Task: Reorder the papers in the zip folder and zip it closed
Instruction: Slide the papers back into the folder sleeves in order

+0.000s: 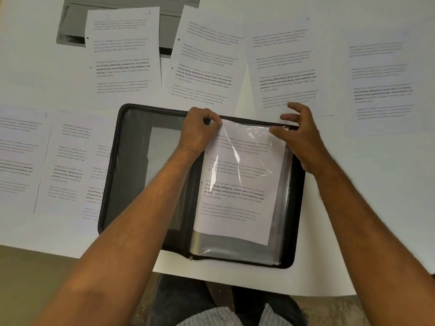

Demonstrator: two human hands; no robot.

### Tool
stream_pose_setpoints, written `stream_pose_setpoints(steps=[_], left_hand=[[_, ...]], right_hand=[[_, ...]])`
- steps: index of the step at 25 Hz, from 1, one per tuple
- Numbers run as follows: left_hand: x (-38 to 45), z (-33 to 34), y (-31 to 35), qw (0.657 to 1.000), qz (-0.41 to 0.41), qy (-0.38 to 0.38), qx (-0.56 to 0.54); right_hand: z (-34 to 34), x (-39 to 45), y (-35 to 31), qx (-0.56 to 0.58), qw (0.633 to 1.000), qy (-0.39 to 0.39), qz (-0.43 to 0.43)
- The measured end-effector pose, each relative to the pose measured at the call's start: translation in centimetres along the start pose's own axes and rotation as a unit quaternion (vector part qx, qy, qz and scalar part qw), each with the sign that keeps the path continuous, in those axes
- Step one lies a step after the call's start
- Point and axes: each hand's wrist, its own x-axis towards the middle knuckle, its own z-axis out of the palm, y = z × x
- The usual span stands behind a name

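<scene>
A black zip folder lies open on the white table in front of me. Its right half holds clear plastic sleeves, and a printed paper sits in the top sleeve. My left hand pinches the top left corner of that sleeve at the folder's far edge. My right hand is at the sleeve's top right corner, its thumb and forefinger touching the plastic edge while the other fingers are spread and lifted.
Several loose printed papers lie around the folder: three along the back, one at far right, overlapping ones at left. A grey tray-like object sits at the back left. The table's near edge is just above my lap.
</scene>
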Motion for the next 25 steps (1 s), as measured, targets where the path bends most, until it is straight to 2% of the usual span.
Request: stream_pose_setpoints(steps=[3, 5, 8, 11, 14, 18, 25], left_hand=[[-0.1, 0.2, -0.1, 1.0, 0.007, 0.007, -0.007], [-0.4, 0.0, -0.2, 1.0, 0.004, 0.002, -0.012], [-0.8, -0.7, -0.4, 0.997, 0.037, -0.064, 0.03], [-0.4, -1.2, -0.4, 0.978, 0.098, -0.141, 0.121], [0.2, -1.2, 0.2, 0.962, 0.091, -0.188, 0.177], [1.2, -1.3, 0.2, 0.957, 0.104, -0.202, 0.182], [2.3, -1.4, -0.4, 0.963, 0.12, -0.195, 0.138]], right_hand=[[1.3, -3.0, 1.9, 0.119, 0.991, 0.046, 0.04], [2.4, -5.3, 2.6, 0.162, 0.983, 0.043, 0.078], [3.5, -8.1, 4.5, 0.135, 0.985, 0.01, 0.106], [3.9, -9.4, 5.1, 0.145, 0.98, 0.05, 0.129], [3.6, -9.5, 4.7, 0.129, 0.979, 0.086, 0.135], [3.4, -9.6, 4.4, 0.094, 0.981, 0.101, 0.136], [4.3, -12.1, 5.1, 0.126, 0.973, 0.124, 0.149]])
